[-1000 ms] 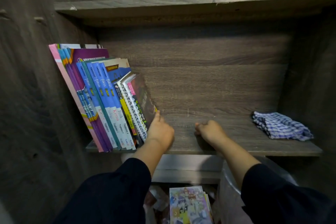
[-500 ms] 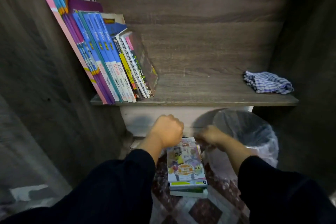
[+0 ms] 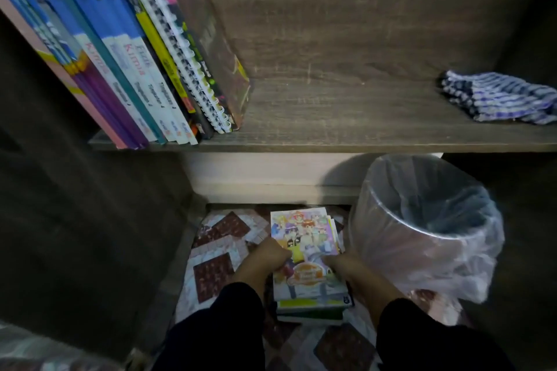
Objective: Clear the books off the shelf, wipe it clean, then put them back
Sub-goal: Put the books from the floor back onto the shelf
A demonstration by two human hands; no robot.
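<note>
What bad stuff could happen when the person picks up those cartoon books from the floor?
1. The stack of books is uneven, with edges sticking out. Both hands, left hand and right hand, hold only its sides, so lower books might slip out.
2. The lined bin stands right beside the stack; an elbow could knock it, or a book could drop in.
3. The books on the shelf lean left, so squeezing more in might tip them.

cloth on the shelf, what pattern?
Blue and white checks on the cloth, crumpled at the shelf's right end; head view.
</note>
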